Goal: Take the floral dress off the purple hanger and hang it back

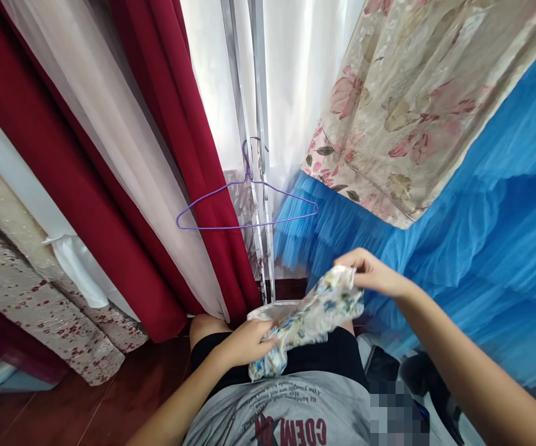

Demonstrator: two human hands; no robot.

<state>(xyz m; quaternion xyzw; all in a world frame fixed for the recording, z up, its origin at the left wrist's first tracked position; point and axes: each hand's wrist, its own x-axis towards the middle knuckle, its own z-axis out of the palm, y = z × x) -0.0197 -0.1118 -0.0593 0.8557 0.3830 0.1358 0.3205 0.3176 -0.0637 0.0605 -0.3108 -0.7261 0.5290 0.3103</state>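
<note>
A floral cloth garment (312, 313), white with blue and green blossoms, stretches above my lap between both hands. What kind of garment it is I cannot make out. My left hand (252, 341) grips its lower left part, fingers pressed into the fabric. At the upper right end, my right hand (372, 272) pinches the edge of the cloth, its fingers curled. Part of a white rim shows behind the cloth near my knees. Beyond the hands a purple wire hanger (247, 227) hangs bare from a metal rack (263, 186).
Red and pale curtains (175, 124) hang at the left, with patterned fabric (64, 316) beside them. At the right hang a floral dress (389, 136) and a blue tulle skirt (495, 210). Tiled floor (110, 396) shows lower left, with a pale blue basin (21, 379) at the edge.
</note>
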